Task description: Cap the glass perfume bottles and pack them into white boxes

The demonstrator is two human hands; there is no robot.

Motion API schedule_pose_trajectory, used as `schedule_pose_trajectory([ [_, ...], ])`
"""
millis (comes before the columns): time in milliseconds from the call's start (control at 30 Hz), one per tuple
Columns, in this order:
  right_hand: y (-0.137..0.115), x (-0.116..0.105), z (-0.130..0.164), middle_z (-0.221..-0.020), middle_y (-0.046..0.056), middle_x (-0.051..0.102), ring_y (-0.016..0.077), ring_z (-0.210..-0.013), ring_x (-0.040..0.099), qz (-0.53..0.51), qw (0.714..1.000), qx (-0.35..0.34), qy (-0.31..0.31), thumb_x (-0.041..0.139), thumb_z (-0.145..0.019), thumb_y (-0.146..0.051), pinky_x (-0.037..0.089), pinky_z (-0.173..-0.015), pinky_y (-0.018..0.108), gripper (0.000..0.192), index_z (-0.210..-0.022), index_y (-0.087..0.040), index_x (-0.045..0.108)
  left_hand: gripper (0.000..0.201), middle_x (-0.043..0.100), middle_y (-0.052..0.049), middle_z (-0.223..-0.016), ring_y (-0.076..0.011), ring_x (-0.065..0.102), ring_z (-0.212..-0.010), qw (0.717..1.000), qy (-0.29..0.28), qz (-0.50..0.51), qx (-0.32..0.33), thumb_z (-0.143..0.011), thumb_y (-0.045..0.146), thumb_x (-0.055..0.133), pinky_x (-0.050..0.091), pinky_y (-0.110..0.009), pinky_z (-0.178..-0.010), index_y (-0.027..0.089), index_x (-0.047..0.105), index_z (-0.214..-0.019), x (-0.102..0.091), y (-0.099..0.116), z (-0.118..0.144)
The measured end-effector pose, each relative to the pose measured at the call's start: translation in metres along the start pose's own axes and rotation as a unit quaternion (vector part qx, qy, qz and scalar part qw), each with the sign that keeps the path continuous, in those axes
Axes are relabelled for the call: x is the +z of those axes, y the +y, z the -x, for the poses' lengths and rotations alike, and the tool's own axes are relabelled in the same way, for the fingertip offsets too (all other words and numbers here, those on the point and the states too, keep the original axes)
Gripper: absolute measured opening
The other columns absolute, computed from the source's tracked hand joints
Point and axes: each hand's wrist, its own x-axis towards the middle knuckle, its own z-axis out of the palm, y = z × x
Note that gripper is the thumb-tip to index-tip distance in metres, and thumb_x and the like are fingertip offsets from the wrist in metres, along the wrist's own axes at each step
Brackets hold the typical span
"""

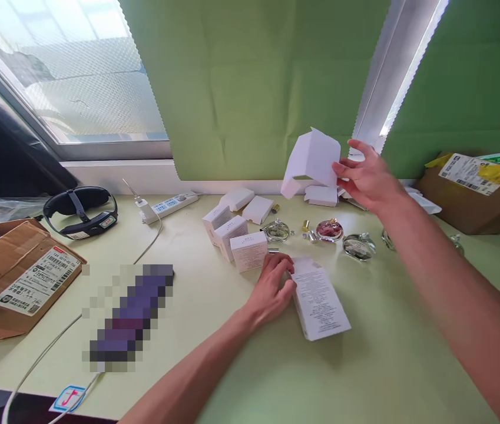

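On the pale green counter [391, 365], the white box [323, 306] with lines of print on its upper face lies tilted in front of me, just right of my left hand [271, 288]. That hand's fingers are curled against the box's far left corner, probably to keep it from sliding; whether they truly grip it or only rest there, I cannot tell. My right hand [367, 176] is raised over the far part of the counter, thumb and fingers pinching the right edge of a creased white card [315, 156]. I seem to hold it by the edge so its folds hang free and don't get crushed. The card is to the left of my right fingertips, up beyond the white box and clear of it, so the box is nearer me than the card, with my left hand beside it. Just past my left hand, three small cartons [250, 253] stand upright close together, perhaps grouped to leave the near space open for handling. To their right, glass bottles [329, 230] sit in a loose row, with a gold cap [305, 226] among them, likely set within easy reach. A power strip [174, 203] lies well apart, near the window wall.
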Motion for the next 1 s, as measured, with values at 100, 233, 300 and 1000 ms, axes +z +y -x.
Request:
schedule_pose_trajectory([
  [100,0.017,-0.022,0.057,-0.123,0.008,0.068,0.0211,-0.109,0.066,-0.133,0.989,0.017,-0.061,0.062,-0.091,-0.027,0.057,-0.084,0.037,0.063,-0.148,-0.029,0.035,0.007,0.058,-0.006,-0.115,-0.0234,0.048,-0.115,1.0,-0.013,-0.006,-0.012,-0.093,0.023,0.046,0.041,-0.041,-0.103,0.021,0.053,-0.094,0.0,-0.001,-0.001],
  [233,0.053,-0.016,0.115,-0.104,0.002,0.073,0.0219,-0.093,0.069,-0.255,0.957,0.085,-0.106,0.082,-0.074,-0.038,0.059,-0.08,0.04,0.053,-0.123,-0.034,0.06,0.026,0.058,-0.007,-0.126,-0.025,0.047,-0.125,0.999,0.007,0.004,-0.048,-0.101,0.035,0.039,0.036,-0.045,-0.109,0.023,0.055,-0.116,0.0,0.0,0.0],
  [300,0.067,-0.003,0.131,-0.099,0.002,0.073,0.0219,-0.092,0.068,-0.256,0.957,0.095,-0.096,0.084,-0.072,-0.04,0.059,-0.08,0.04,0.045,-0.112,-0.031,0.065,0.034,0.055,-0.008,-0.134,-0.0251,0.046,-0.129,0.997,0.035,0.036,-0.053,-0.102,0.04,0.038,0.036,-0.045,-0.11,0.025,0.049,-0.131,0.0,0.003,0.001],
  [1000,0.073,0.028,0.174,-0.129,0.005,0.067,0.029,-0.116,0.063,-0.283,0.911,0.067,-0.292,0.054,-0.093,-0.057,0.054,-0.091,0.042,0.051,-0.141,-0.038,0.054,0.031,0.052,-0.008,-0.114,-0.0219,0.051,-0.107,0.985,0.081,0.154,-0.005,-0.095,0.05,0.055,0.049,-0.035,-0.091,0.023,0.06,-0.109,0.005,0.004,-0.001],
])
